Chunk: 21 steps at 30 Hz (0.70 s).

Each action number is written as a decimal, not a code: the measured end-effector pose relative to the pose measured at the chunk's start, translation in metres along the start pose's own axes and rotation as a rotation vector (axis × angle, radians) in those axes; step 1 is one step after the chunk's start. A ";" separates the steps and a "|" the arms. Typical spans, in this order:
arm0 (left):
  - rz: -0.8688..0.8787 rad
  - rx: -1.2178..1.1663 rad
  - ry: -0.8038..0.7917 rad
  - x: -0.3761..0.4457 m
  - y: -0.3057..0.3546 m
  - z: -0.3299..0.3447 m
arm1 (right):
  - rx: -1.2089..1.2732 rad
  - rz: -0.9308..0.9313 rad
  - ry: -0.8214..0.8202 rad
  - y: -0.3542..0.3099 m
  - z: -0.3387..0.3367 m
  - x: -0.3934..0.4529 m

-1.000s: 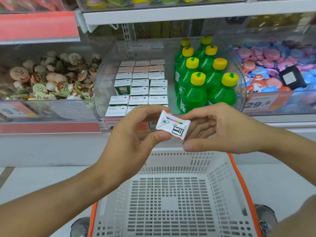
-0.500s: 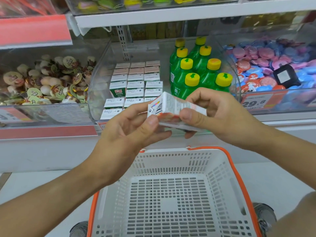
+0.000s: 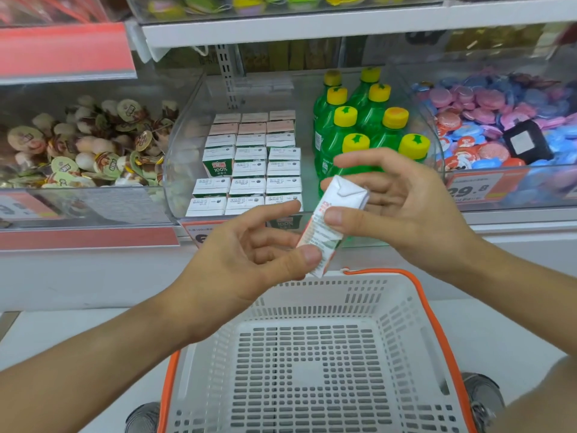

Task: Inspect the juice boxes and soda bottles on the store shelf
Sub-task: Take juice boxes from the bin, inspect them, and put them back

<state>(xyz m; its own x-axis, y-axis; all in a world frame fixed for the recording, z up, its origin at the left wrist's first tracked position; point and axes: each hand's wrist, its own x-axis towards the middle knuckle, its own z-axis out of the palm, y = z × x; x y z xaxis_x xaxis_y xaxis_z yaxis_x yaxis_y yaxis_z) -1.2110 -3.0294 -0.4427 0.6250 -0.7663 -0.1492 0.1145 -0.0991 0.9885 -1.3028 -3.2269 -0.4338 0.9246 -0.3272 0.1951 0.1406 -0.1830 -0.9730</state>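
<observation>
Only the head view here, looking down at a store shelf. Dead centre of the frame, a small juice box (image 3: 331, 220) is tilted, top leaning toward the upper right, held up in front of the shelf and above the basket. The right hand (image 3: 396, 201) has its thumb pressed on the box's front face with the fingers spread behind it, so it's pinching the carton. The left hand (image 3: 249, 260) has its thumb tip on the box's lower corner; its other fingers are stretched out behind, and I honestly can't tell if they touch the carton or just sit near it.

Behind the hands, in the middle of the frame, a clear bin (image 3: 175, 170) holds rows of shelved juice boxes (image 3: 249, 170) on its left side, mostly white tops up, one showing a green "100%" face. Just right of them in the same bin stand the green soda bottles (image 3: 368, 129) with yellow caps, two columns deep.

Left of the frame there's a bin of small foil-lidded cups (image 3: 84, 148). Right side has a pile of pink and blue round packets (image 3: 487, 120) with a black device (image 3: 524, 145) lying on them, and an orange price tag (image 3: 474, 189) reading 29.8.

Bottom centre is a white perforated basket (image 3: 406, 354) with an orange rim.
</observation>
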 end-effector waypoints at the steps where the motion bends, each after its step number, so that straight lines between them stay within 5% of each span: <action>1: -0.004 0.010 -0.006 0.000 0.000 0.000 | 0.035 -0.008 0.025 0.001 0.002 0.000; 21: 0.117 0.117 -0.060 -0.002 -0.009 -0.014 | 0.108 -0.105 -0.082 0.006 0.015 0.004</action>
<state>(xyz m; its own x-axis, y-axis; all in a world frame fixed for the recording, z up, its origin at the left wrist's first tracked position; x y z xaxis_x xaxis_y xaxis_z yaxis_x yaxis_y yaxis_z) -1.2021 -3.0178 -0.4519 0.5812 -0.8130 -0.0346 -0.0493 -0.0777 0.9958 -1.2927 -3.2156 -0.4407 0.9281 -0.2338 0.2899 0.2710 -0.1103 -0.9562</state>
